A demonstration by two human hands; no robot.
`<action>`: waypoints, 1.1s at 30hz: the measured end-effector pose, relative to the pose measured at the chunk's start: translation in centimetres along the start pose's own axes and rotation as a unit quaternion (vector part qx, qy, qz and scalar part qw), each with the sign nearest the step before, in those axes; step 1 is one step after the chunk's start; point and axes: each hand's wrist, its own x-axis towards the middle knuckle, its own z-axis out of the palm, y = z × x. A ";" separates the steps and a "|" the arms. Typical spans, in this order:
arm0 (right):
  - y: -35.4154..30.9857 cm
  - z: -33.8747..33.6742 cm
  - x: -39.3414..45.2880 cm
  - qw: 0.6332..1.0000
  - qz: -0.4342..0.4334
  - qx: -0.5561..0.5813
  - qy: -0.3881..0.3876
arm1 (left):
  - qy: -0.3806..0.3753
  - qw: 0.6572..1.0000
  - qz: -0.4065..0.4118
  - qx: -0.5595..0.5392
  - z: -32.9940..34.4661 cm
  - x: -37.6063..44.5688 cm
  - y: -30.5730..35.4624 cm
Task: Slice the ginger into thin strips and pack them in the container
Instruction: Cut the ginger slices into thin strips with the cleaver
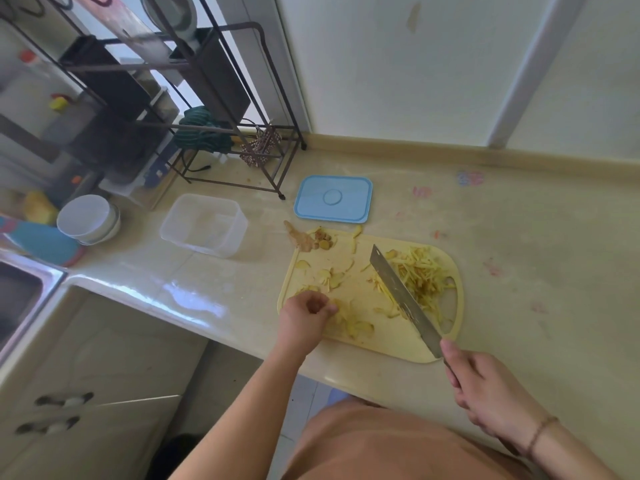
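A yellow cutting board (360, 341) lies on the counter. A heap of thin ginger strips (424, 275) covers its right side. Flat ginger slices (334, 277) are scattered over its left and front. My right hand (485, 386) grips the handle of a cleaver (401, 296), whose blade rests on the board beside the strips. My left hand (306, 315), fingers curled, touches slices at the board's front left. An unpeeled ginger piece (299, 237) sits at the board's far left corner. The clear plastic container (204, 225) stands to the left, with its blue lid (333, 199) behind the board.
A dark metal rack (194, 98) stands at the back left by the window. Stacked white bowls (89, 220) sit next to a steel sink (20, 299). A blue object (41, 242) lies in front of the bowls. The wall skirting (485, 154) borders the counter's back.
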 end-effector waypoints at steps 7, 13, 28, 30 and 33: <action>0.2 -0.2 0.2 1.000 -0.013 -0.014 -0.011 | -0.073 0.995 -0.059 0.028 0.9 -0.7 0.4; 0.6 -0.4 0.4 1.000 -0.019 -0.018 -0.015 | -0.039 0.995 -0.013 0.089 1.6 -1.0 0.5; 0.9 -0.7 0.9 0.999 -0.022 -0.018 -0.030 | 0.029 0.997 -0.011 0.073 3.2 -2.7 -0.1; 0.9 -0.8 0.9 0.999 -0.022 -0.019 -0.028 | 0.039 0.995 0.018 0.095 3.5 -3.1 -0.2; 0.9 -0.7 0.9 0.999 -0.025 -0.016 -0.030 | 0.048 0.986 0.048 0.151 3.9 -3.3 -0.2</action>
